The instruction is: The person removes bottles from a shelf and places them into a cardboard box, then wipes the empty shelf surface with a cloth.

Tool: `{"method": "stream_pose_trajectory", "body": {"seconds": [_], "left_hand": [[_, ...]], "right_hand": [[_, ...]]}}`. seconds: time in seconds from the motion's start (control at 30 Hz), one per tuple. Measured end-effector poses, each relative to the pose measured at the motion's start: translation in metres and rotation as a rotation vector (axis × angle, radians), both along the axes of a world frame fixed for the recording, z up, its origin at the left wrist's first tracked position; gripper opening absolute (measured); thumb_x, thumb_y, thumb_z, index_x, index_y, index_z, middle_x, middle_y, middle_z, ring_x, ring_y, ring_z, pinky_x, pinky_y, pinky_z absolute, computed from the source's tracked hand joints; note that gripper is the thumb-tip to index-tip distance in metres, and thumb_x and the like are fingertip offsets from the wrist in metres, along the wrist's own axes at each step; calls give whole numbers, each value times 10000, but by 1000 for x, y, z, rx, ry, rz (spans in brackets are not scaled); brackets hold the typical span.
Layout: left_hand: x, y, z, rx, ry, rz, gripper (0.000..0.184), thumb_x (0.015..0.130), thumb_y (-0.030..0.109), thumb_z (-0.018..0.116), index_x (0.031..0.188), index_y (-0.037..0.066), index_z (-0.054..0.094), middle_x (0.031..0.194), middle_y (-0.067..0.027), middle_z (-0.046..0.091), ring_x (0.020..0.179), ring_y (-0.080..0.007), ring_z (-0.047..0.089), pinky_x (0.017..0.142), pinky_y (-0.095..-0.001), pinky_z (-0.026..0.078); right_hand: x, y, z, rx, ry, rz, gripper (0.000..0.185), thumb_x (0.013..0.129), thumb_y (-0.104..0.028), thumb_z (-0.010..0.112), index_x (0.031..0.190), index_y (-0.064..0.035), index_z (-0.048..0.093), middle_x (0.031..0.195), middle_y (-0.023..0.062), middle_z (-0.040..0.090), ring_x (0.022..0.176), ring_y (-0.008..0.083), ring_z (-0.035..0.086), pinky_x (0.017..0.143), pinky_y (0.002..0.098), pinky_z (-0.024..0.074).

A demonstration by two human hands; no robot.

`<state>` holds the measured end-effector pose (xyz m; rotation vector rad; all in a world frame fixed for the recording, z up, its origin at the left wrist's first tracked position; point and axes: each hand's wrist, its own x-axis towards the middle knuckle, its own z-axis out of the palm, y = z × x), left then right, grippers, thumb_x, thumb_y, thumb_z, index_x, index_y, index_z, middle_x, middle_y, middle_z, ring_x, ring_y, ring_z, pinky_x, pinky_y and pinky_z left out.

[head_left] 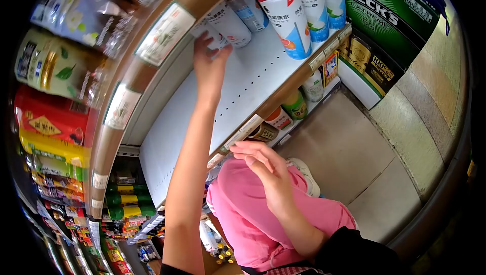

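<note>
The left hand (pixel 210 58) was stretched deep over the white shelf (pixel 238 87), its fingers parted at the innermost white bottle (pixel 215 37); whether they gripped it or merely brushed it, I could not tell. The right hand (pixel 268 173) was empty, fingers loosely extended above the pink trousers (pixel 245 194), well apart from the bottle. That bottle lay at the left fingertips, toward the shelf's back, so the left was far nearer; its long axis seemed upright, base on the shelf.
</note>
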<state>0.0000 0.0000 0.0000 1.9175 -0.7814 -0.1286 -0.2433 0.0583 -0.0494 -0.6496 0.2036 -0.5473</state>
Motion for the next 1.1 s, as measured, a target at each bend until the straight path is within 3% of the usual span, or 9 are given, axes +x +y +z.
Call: {"method": "stream_pose_trajectory", "body": {"seconds": [0.07,0.3,0.33,0.43,0.47,0.6,0.67,0.9,1.1], "left_hand": [[4,-9,9,-97,-125,65,759,787,205,768,1438,63,403,1400,-159,435,1199,-272,514,991,-369,419],[58,-56,16,-72,-594,91,590,800,191,777,1300,9,522,1348,-151,427,1251,-216,445,975,-350,406],[63,-60,17,-60,-694,113,527,810,194,773,1250,-3,561,1224,-131,527,1103,-212,528,938,-351,427],[97,-78,23,-250,-580,1,522,756,137,786,1189,-71,583,1159,-225,629,996,-296,651,888,-377,509],[86,-79,33,-170,-627,-35,480,766,111,779,1169,-71,593,1090,-176,671,914,-250,666,808,-340,532],[80,-93,47,-269,-259,-27,396,783,93,764,1121,-61,626,1029,-115,676,830,-172,636,751,-310,530],[92,-91,44,-287,-341,-65,371,789,97,762,1098,-63,635,1033,-115,677,828,-167,637,737,-299,530],[2,-70,38,-256,-555,46,301,762,68,791,1021,-33,676,971,-77,653,788,-142,606,681,-257,518],[-77,-25,11,-39,-756,94,297,686,-26,799,956,17,681,957,-45,620,750,-131,593,622,-256,495]], "right_hand": [[0,10,8,27,22,15,284,984,-104,524,1236,15,581,1201,118,649,1144,186,590,1027,317,416],[5,-11,-11,42,30,24,258,977,-71,517,1204,29,591,1189,112,654,1148,176,597,998,308,433],[4,-12,-10,75,22,22,244,977,-59,519,1191,33,592,1187,112,654,1147,176,602,993,306,438],[7,-12,-14,142,-26,48,276,969,-61,506,1216,37,580,1197,142,640,1191,209,576,1052,344,404],[5,-16,-12,136,1,79,271,970,-45,498,1214,41,577,1205,143,635,1198,209,574,1053,339,406],[4,-20,-15,162,-5,82,258,975,-63,513,1204,33,584,1189,131,647,1164,192,593,1014,322,426],[7,-15,-17,193,-12,43,238,977,-95,549,1184,8,604,1145,102,682,1094,157,627,938,295,457],[10,-16,-19,206,-19,16,241,972,-87,547,1182,17,602,1138,111,682,1087,169,629,936,302,459],[7,-24,-22,203,-27,-18,285,979,-94,525,1233,28,565,1208,137,638,1133,185,595,978,322,439]]}}
